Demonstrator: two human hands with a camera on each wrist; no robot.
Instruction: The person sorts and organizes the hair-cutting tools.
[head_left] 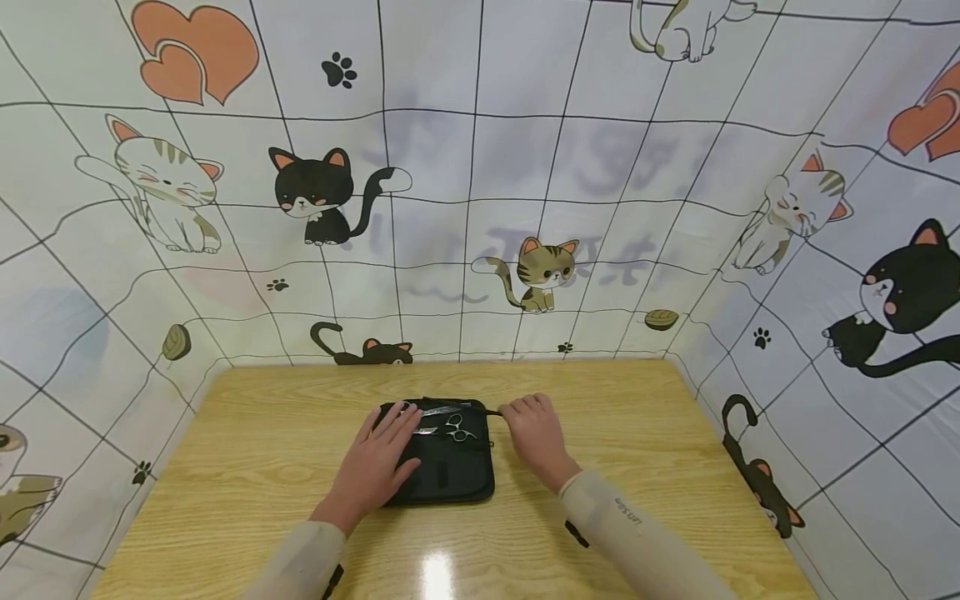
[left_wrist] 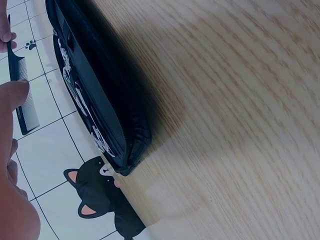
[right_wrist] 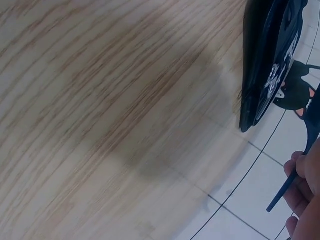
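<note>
A black zip case (head_left: 468,479) lies unfolded on the table, with silver scissors (head_left: 459,434) showing in its upper part. My right hand (head_left: 536,435), just off the case's upper right corner, pinches the thin tail of a black comb (right_wrist: 281,194). The comb's toothed part (left_wrist: 31,107) shows in the left wrist view, pointing towards my left hand. Over the left side of the case is my left hand (head_left: 375,462), its fingers extended. In the left wrist view its thumb overlaps the comb; whether it touches the comb I cannot tell.
The wooden table (head_left: 600,500) ends at a white cloth wall (head_left: 435,283) printed with cats and grid lines. Similar cloth stands along the left and right sides. Both forearms reach in from the front edge in light sleeves (head_left: 630,525).
</note>
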